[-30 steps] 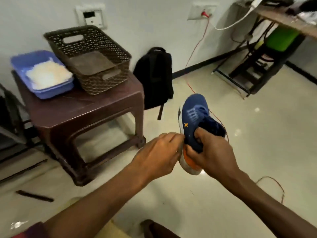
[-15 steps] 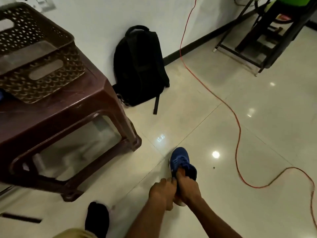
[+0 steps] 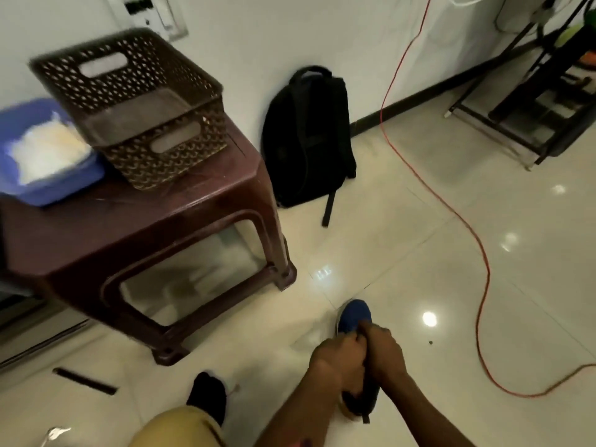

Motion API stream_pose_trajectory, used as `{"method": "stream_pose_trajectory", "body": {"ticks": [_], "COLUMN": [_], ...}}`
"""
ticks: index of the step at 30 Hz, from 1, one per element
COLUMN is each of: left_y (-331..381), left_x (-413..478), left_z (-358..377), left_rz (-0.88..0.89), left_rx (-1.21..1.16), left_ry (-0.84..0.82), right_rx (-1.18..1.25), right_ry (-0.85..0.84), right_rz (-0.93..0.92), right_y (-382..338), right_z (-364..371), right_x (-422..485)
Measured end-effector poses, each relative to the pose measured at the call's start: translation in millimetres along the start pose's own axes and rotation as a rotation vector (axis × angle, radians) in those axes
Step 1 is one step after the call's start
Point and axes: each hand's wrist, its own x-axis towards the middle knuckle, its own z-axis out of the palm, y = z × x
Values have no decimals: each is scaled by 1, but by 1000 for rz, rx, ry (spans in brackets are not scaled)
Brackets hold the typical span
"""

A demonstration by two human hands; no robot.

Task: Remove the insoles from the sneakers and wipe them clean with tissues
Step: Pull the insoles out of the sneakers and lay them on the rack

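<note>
A blue sneaker lies low by the tiled floor, toe pointing away from me, its dark heel end nearest me. My left hand grips its left side at the opening, fingers curled. Pressed against that hand, my right hand grips the top of the opening, fingers curled over the tongue. No insole shows; the hands hide the shoe's inside. White tissues fill a blue tub on the brown stool's far left.
A brown plastic stool carries a perforated brown basket. A black backpack leans on the wall. A red cable snakes over the floor at right. My black-socked foot and a dark stick lie lower left.
The sneaker went from mid-air in front of me down to the floor, both hands staying on it. My view has since lifted, bringing the stool top and tub back in.
</note>
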Motion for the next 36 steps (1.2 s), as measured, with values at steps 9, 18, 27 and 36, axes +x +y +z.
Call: {"method": "stream_pose_trajectory", "body": {"ticks": [9,18,27,36], "left_y": [-47,-169,-336,-477], "left_x": [-181,-561,-704,-645], "left_z": [-201,-315,-203,-141], "left_rz": [-41,-500,-924,-844], "left_rx": [201,442,266,-74], "left_ry": [836,1268,1191,1113], "right_rx": [55,146,-37,-205], "right_ry": [634,766,395,293], "right_rz": [-560,-1175,-1482,-1390], "right_y": [-192,-518,-707,-769], "right_z": [-193,-258,-82,83], "right_x": [-53,-243,-339,-304]}}
